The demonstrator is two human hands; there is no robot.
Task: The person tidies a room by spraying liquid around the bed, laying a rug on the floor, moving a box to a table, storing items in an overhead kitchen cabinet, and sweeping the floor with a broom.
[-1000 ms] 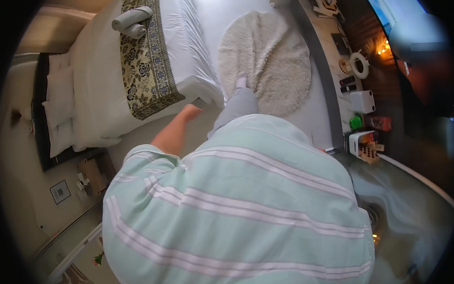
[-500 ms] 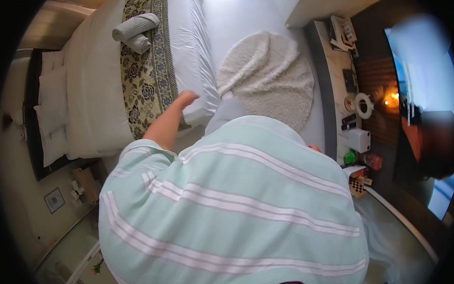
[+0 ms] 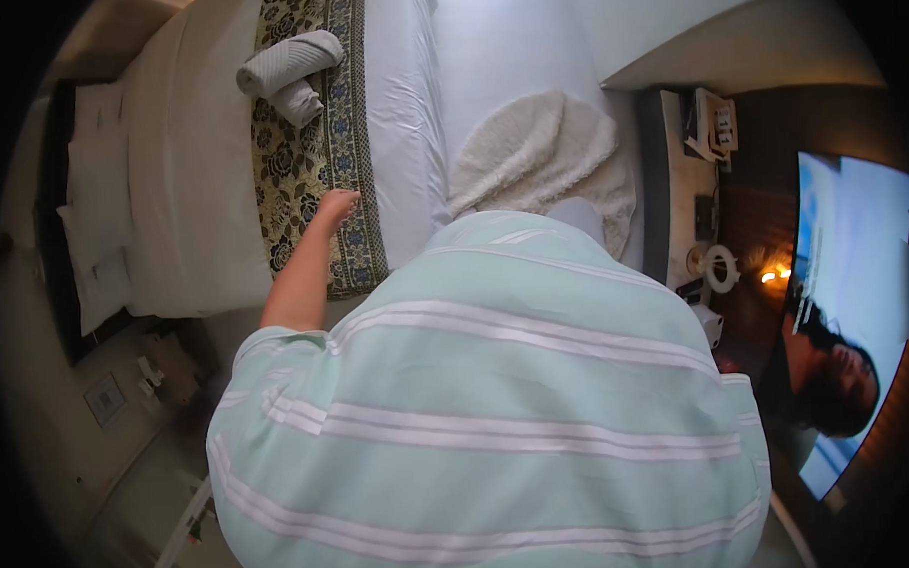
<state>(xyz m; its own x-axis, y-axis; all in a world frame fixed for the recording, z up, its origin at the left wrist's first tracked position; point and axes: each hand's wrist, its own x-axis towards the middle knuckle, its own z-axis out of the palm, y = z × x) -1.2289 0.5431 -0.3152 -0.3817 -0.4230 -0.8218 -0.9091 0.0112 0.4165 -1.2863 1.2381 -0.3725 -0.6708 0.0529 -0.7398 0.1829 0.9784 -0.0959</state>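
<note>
My left hand (image 3: 339,204) appears over the patterned bed runner (image 3: 287,205), its fingers loosely curled with nothing visible in them. Whether it touches the cloth I cannot tell. Farther along the runner lie rolled grey-white towels (image 3: 292,64), out of my hand's reach. My striped pale green shirt (image 3: 499,403) fills the lower middle of the view and hides my right hand.
The white-sheeted bed (image 3: 191,193) lies to my left, with pillows (image 3: 96,201) at its head. A fluffy, creased cream rug (image 3: 540,146) is on the floor ahead. A long console (image 3: 677,191) and a lit television (image 3: 863,230) stand to the right.
I have moved forward, and the rug is now partly behind my shirt. My left hand has shifted left, from the white bed edge to over the runner. A bit of my right hand has gone from view.
</note>
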